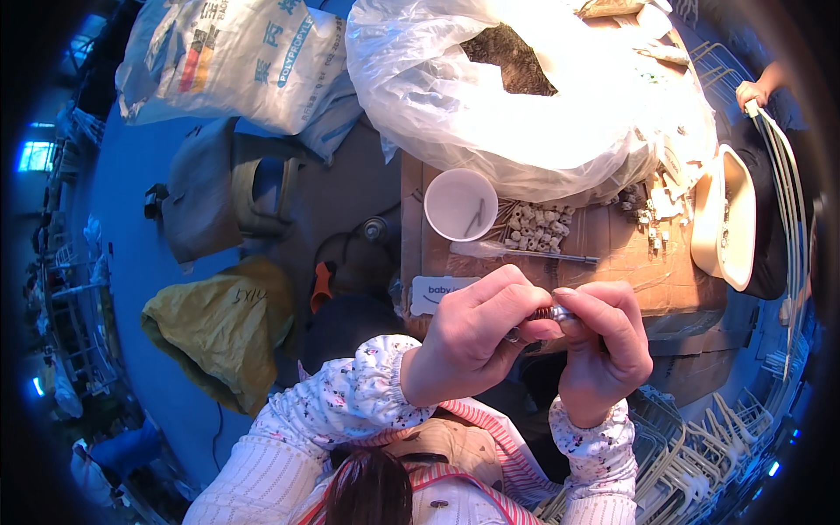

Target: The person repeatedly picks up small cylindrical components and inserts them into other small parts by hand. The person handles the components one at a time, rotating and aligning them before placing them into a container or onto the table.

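Note:
My left hand (482, 331) pinches a copper-coloured coil spring (542, 314) between thumb and fingers. At the spring's right end, a small silvery fitting (562, 314) sits between the thumb and forefinger of my right hand (607, 344). Both hands meet just beyond the near edge of the cardboard-covered work surface (630, 275). Ahead of them lie a thin metal rod (551, 255) and a pile of small whitish plastic parts (539, 226). A white round tub (461, 205) beside the pile holds a few thin pins. My fingers hide part of the pieces they grip.
A large clear plastic bag (420, 98) covers the back of the surface. At right stand a cream plastic bin (738, 223) and another person's hand (755, 92) on bent tubes (784, 164). Left are a yellow sack (216, 328) and a chair (203, 190). Metal frames (702, 446) lie lower right.

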A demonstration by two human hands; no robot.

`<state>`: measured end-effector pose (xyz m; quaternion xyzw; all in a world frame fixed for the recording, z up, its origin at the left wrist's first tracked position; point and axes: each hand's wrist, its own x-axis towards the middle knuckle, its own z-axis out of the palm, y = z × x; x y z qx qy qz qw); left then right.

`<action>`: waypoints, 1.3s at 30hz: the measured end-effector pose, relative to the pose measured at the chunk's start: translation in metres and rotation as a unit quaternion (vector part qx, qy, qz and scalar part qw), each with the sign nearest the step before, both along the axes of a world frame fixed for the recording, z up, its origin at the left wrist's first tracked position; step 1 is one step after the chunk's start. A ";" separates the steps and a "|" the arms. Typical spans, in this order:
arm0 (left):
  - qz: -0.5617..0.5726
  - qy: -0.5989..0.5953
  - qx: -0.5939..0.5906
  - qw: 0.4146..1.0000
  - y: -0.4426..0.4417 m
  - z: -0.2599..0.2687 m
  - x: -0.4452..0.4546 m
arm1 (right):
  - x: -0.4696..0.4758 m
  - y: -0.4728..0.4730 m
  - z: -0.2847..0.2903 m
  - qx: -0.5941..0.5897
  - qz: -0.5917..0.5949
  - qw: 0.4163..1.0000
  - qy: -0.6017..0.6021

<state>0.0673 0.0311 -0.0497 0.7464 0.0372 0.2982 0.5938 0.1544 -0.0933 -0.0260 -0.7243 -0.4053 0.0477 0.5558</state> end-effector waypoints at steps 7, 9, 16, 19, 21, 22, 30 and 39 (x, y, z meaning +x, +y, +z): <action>0.027 -0.015 0.102 0.994 0.000 -0.003 -0.002 | -0.002 0.000 0.005 -0.028 -0.009 0.998 -0.051; 0.027 -0.019 0.136 0.990 0.003 -0.003 -0.001 | -0.001 0.001 0.008 -0.036 0.002 0.999 -0.038; 0.030 -0.038 0.186 0.981 0.010 -0.004 0.003 | 0.010 -0.001 0.013 -0.020 0.054 0.997 0.057; 0.014 0.003 0.131 0.991 0.012 -0.004 0.004 | 0.010 -0.002 0.007 -0.004 0.040 0.994 0.103; 0.001 0.038 0.096 0.995 0.013 -0.005 0.005 | 0.022 -0.007 0.002 -0.030 0.026 0.996 0.085; 0.006 0.023 0.050 0.998 0.011 -0.014 0.008 | 0.033 -0.012 -0.003 -0.050 -0.008 0.997 0.051; -0.105 0.135 -0.570 0.803 0.027 -0.005 0.005 | 0.069 -0.018 -0.060 -0.175 -0.054 0.981 -0.057; -0.192 0.064 -0.710 0.675 0.022 -0.003 0.007 | 0.062 0.003 -0.067 -0.263 -0.087 0.945 -0.176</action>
